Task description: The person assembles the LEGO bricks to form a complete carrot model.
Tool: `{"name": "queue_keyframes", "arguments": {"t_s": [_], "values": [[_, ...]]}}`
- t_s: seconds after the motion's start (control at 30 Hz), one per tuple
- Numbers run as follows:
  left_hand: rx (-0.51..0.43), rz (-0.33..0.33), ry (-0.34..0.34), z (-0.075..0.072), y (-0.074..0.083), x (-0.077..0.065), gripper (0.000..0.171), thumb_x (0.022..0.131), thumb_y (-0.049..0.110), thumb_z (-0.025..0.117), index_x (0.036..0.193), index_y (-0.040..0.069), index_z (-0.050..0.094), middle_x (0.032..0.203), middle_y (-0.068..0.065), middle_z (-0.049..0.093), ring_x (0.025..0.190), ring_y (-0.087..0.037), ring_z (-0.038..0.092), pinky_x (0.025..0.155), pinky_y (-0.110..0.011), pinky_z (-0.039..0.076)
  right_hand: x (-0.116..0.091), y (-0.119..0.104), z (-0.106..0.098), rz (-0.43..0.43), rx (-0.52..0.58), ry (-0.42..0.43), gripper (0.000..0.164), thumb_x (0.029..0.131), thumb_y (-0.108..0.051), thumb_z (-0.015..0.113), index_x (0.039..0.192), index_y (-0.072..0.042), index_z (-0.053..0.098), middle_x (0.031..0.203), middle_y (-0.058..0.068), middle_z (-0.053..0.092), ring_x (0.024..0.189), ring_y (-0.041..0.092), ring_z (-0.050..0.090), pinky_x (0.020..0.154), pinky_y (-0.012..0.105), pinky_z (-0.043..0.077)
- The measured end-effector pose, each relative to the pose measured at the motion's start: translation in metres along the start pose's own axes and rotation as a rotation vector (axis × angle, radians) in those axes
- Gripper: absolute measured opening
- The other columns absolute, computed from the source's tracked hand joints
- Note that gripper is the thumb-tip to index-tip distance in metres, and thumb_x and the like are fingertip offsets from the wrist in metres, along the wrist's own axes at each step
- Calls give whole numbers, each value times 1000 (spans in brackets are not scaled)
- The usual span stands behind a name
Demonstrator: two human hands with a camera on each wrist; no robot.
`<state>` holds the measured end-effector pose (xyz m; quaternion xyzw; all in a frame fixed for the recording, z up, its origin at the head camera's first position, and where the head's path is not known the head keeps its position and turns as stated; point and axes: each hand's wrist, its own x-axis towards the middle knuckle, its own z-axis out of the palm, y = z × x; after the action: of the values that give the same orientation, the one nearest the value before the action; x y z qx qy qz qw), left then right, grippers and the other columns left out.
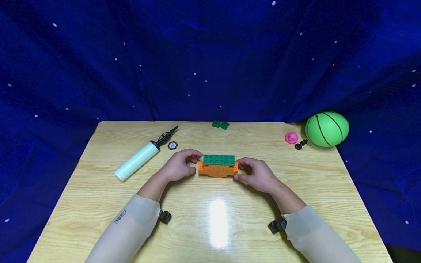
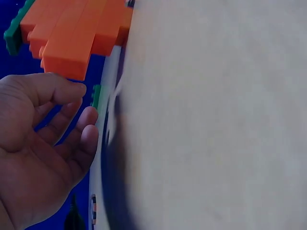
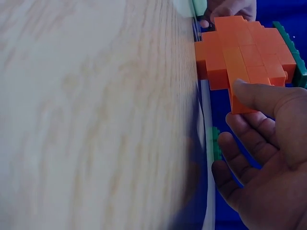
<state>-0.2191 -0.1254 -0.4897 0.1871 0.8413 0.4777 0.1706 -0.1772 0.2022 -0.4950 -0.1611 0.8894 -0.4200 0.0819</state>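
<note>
A build of orange toy bricks stands on the table in the head view, stepped in at its lower edge. Green studded bricks lie in a row along its top. At its right end my right hand pinches an orange brick, with the thumb on the near face and fingers behind. My left hand is beside the opposite end, fingers loosely bent and nothing between them. In the left wrist view its thumb is close to the end of the orange build.
Two green plates lie at the table's back edge. To the left are a hand pump and a poker chip. A pink rubber duck, a small black object and a green ball sit at the back right.
</note>
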Motion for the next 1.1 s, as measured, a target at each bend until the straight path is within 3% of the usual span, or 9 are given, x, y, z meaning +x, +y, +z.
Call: {"name": "queue_keyframes", "arguments": {"t_s": [0.4,0.77,1.1], "values": [[48,-17,35,-13,9,34,48,92,0,72,139,10,64,135,-11,65,116,-26,62,94,-42,53,1,-1,-1,-2,12,0,42,89,-21,84,126,-7,70,113,4,71,101,23,64,86,40,53],[126,-20,104,-14,9,69,42,93,3,69,135,9,67,129,-11,68,110,-27,62,92,-40,51,1,0,-1,-10,17,0,43,90,-22,84,127,-7,70,115,4,71,104,22,64,88,41,53],[245,-18,127,-9,3,98,42,96,10,69,137,7,65,131,-11,66,117,-29,61,102,-42,48,1,0,1,-17,19,12,41,90,-22,84,126,-8,70,118,4,72,110,23,65,94,45,53]]}}
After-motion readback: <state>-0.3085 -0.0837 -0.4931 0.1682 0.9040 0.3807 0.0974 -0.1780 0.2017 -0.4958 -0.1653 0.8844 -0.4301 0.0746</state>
